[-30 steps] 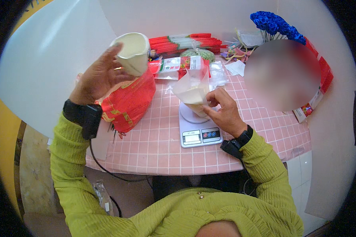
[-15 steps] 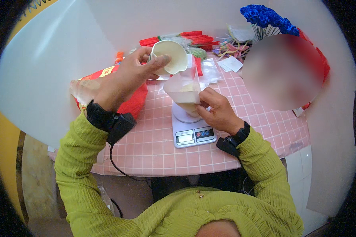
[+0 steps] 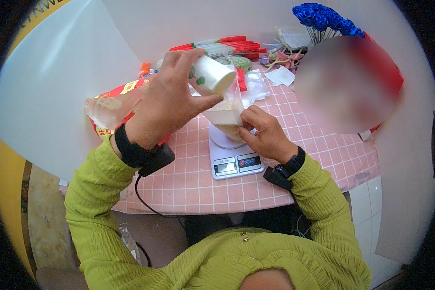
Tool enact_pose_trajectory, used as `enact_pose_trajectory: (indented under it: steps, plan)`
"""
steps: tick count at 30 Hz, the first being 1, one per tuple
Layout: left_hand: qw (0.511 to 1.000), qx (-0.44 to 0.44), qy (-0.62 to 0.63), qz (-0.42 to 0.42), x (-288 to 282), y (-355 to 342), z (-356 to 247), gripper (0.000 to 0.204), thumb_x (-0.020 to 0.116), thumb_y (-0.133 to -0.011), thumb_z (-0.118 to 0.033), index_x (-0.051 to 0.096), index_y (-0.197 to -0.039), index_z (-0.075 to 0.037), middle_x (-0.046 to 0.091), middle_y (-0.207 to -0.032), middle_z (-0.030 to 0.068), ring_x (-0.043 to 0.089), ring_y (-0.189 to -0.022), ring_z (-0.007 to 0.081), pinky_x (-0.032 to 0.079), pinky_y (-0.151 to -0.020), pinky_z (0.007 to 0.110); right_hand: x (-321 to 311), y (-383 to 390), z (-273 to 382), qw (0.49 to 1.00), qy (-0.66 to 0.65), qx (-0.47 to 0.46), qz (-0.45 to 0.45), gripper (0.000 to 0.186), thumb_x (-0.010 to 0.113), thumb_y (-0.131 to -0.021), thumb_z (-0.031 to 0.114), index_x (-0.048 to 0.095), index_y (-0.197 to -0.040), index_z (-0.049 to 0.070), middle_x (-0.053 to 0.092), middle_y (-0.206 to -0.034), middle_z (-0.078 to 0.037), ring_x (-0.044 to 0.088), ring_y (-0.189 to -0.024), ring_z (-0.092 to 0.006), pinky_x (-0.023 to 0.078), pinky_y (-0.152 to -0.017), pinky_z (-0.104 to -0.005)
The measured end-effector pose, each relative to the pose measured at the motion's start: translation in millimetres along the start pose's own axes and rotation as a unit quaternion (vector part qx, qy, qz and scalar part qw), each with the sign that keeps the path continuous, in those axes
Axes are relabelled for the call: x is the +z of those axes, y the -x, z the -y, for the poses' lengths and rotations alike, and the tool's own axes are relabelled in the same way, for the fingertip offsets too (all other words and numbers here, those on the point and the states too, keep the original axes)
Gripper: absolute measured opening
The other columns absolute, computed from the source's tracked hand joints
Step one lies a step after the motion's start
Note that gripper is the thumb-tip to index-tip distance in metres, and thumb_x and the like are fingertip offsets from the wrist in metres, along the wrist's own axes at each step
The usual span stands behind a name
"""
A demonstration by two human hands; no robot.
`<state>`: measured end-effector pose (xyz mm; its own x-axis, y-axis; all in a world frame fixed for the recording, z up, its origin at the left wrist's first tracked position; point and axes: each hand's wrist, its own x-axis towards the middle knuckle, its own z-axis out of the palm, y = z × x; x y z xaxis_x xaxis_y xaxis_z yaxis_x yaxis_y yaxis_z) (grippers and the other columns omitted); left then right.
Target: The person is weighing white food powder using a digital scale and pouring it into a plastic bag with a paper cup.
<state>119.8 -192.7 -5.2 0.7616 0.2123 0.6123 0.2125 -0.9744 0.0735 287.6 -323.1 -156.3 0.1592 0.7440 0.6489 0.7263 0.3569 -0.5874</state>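
Head view, from left to right: a red sack [image 3: 112, 96] lies on the pink checked worktop [image 3: 188, 183] with a clear plastic flap over it. Next comes the left hand [image 3: 166, 104], wrapped around a pale paper cup [image 3: 212, 75] and holding it tipped on its side, mouth toward the clear bag [image 3: 225, 115] just below. That bag stands on the round plate of a small white scale [image 3: 234, 157] and looks partly filled with something pale and grainy. The right hand [image 3: 266, 135] pinches the bag's near edge between thumb and fingers, keeping the mouth open.

The cup seems light and only moderately stiff; a hard squeeze would likely buckle its wall, so a grip around the middle, as now, suits it. The bag is thin, limp and slippery, and I doubt it would stand alone; its top rim is the place to hold, lightly, since pressing down would likely disturb the scale.

Farther right and back lie red-wrapped bundles [image 3: 227, 47], small clear packets [image 3: 256, 84] and blue paper flowers [image 3: 324, 17].
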Motion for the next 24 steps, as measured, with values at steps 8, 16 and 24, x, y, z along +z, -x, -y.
enact_pose_trajectory:
  steps: [8, 16, 24]
  plan:
    - [0.993, 0.098, -0.055, -0.029, 3, 7, -8, 0.083, 0.089, -0.065, -0.02, 0.048, -0.136, -0.008, 0.049, -0.128, 0.019, 0.056, -0.115, 0.0373, 0.053, -0.094, 0.042, -1, 0, 2, 1.0, 0.006, -0.003, -0.001, 0.016, 0.066, -0.082, 0.008, 0.053, -0.09, 0.004, 0.056, -0.084, -0.015, 0.063, -0.072, -0.0355, 0.052, -0.064, -0.0433]
    - [0.964, -0.145, 0.218, -0.038, -3, 8, 16, 0.067, 0.083, -0.078, -0.026, 0.05, -0.13, -0.001, 0.061, -0.112, 0.0157, 0.063, -0.101, 0.0259, 0.053, -0.091, 0.037, 1, 1, 1, 1.0, 0.011, -0.005, -0.01, 0.017, 0.068, -0.081, 0.006, 0.054, -0.091, 0.004, 0.056, -0.083, -0.014, 0.064, -0.073, -0.0321, 0.052, -0.064, -0.0405]
    - [0.798, -0.226, 0.558, -0.022, -20, 40, 10, 0.052, 0.053, -0.102, -0.033, 0.043, -0.138, 0.003, 0.058, -0.129, 0.0153, 0.059, -0.119, 0.0258, 0.051, -0.1, 0.039, 4, -1, 1, 0.999, 0.015, 0.013, -0.026, 0.022, 0.075, -0.081, 0.013, 0.058, -0.091, 0.004, 0.06, -0.086, -0.013, 0.066, -0.073, -0.0248, 0.053, -0.065, -0.0353]
